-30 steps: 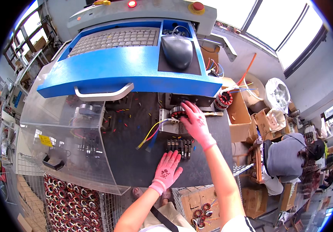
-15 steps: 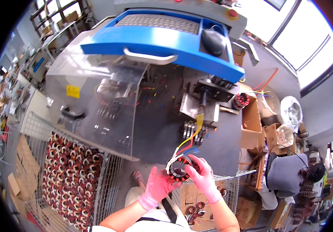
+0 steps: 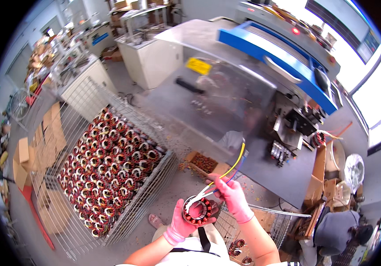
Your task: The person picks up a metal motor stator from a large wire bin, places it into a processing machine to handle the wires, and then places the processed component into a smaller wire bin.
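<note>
My left hand (image 3: 179, 225), in a pink glove, is closed round the rim of a motor stator (image 3: 206, 209), a ring with red-brown windings and a dark edge. It is held in front of my body, its open face turned up. White-sleeved lead wires (image 3: 232, 169) with yellow and blue ends rise from the ring toward the upper right. My right hand (image 3: 235, 200), also in a pink glove, pinches these leads a little above and right of the stator.
Left stands a wire basket (image 3: 169, 170) piled with similar stators. Ahead is a dark machine table (image 3: 261, 175) with a clear cover (image 3: 226, 104) and blue drawer (image 3: 261, 51). A small carton (image 3: 219, 168) lies below it. Another person (image 3: 336, 230) sits at the right.
The view has swung left, toward the basket of stators. My right hand has left the stator's rim and now grips its leads. My left hand holds the stator alone.
</note>
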The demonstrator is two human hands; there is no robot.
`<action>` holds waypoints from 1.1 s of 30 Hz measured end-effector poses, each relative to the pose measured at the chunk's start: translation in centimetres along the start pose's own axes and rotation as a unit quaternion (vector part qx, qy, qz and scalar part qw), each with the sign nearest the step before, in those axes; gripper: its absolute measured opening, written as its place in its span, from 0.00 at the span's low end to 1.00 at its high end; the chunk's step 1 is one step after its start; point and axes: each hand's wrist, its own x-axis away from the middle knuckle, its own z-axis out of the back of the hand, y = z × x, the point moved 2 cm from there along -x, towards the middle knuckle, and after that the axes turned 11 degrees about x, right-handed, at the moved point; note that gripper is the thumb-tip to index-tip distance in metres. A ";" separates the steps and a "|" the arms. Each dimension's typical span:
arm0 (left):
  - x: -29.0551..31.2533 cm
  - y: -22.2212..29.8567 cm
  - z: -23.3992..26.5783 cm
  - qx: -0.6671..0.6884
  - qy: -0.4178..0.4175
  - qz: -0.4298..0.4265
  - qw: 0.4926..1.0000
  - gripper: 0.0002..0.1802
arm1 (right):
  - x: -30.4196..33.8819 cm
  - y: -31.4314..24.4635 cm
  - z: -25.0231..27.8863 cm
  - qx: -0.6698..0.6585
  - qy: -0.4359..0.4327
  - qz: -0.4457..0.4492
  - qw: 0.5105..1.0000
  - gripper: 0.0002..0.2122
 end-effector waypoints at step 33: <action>33.4 18.9 25.6 0.293 0.268 -0.294 0.870 0.29 | -8.2 20.3 -49.3 0.598 -0.556 0.134 0.561 0.14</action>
